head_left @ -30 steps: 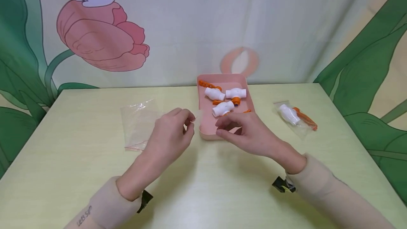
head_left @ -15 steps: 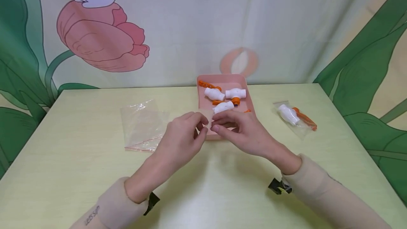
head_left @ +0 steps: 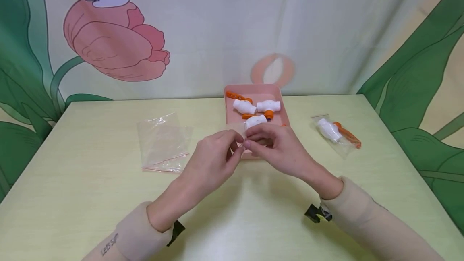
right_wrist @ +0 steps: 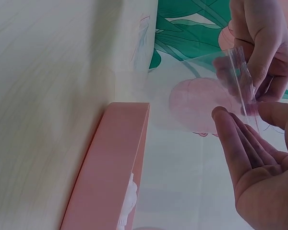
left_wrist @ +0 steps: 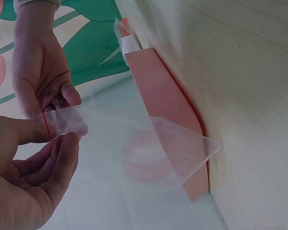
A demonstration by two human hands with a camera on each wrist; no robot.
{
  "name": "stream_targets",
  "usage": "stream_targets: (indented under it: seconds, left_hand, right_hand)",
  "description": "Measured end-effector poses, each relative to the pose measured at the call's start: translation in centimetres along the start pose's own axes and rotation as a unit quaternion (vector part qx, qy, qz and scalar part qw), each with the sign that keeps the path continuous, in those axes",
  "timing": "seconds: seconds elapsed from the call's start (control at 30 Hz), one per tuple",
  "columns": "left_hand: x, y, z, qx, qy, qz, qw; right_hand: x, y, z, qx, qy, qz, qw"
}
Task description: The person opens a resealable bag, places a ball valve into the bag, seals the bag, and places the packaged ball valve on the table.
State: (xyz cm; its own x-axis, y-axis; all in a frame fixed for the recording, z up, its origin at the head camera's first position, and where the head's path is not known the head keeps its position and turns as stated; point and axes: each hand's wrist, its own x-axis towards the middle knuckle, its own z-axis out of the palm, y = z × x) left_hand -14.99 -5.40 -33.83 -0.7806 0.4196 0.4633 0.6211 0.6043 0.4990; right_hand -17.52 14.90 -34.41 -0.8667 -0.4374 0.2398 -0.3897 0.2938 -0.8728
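A small clear zip bag (left_wrist: 117, 129) hangs between the hands, flat and see-through, with a red line along its mouth. My left hand (head_left: 214, 158) pinches the bag near that mouth between thumb and fingers. Thumb and index finger of my right hand (head_left: 284, 148) meet at the same edge and pinch it, close against the left fingertips. Below and behind the hands stands a pink tray (head_left: 253, 89), its front partly hidden by them. Several white valves with orange handles lie in it, among them one white valve (head_left: 269, 106).
Flat clear zip bags (head_left: 163, 142) with red lines lie on the table (head_left: 90, 196) at left. At right lies a bagged white valve (head_left: 329, 130) with its orange handle (head_left: 349, 136). A printed cloth (head_left: 214, 31) hangs behind the table.
My left hand has moved right with the zip bag, up to the right hand. The right fingers, apart from the bag a second ago, now pinch its edge.
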Motion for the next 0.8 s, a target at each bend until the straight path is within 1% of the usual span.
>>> stream_targets:
  seconds: [0.23, 0.33, 0.5, 0.6, 0.7, 0.8]
  left_hand:
    - [-0.1, 0.1, 0.2, -0.015, 0.001, 0.001, 0.9999]
    - [-0.1, 0.0, 0.3, -0.026, 0.004, 0.004, 0.9997]
    - [-0.2, 0.0, 0.7, -0.036, 0.009, 0.014, 0.9992]
    - [-0.2, 0.0, 0.9, -0.038, 0.013, 0.019, 0.9990]
    - [-0.2, 0.0, 1.0, -0.042, 0.016, 0.019, 0.9988]
    - [-0.1, -0.1, 1.1, -0.042, 0.019, 0.017, 0.9988]
  right_hand:
    - [0.1, 0.1, -0.1, 0.020, 0.006, 0.010, 0.9997]
    - [0.2, 0.3, -0.1, 0.013, 0.020, 0.015, 0.9996]
    - [0.2, 0.3, 0.0, -0.006, 0.055, 0.033, 0.9979]
    - [0.2, 0.3, -0.1, -0.030, 0.072, 0.040, 0.9962]
    - [0.2, 0.2, -0.2, -0.051, 0.084, 0.046, 0.9941]
    - [0.2, 0.1, -0.1, -0.049, 0.091, 0.047, 0.9936]
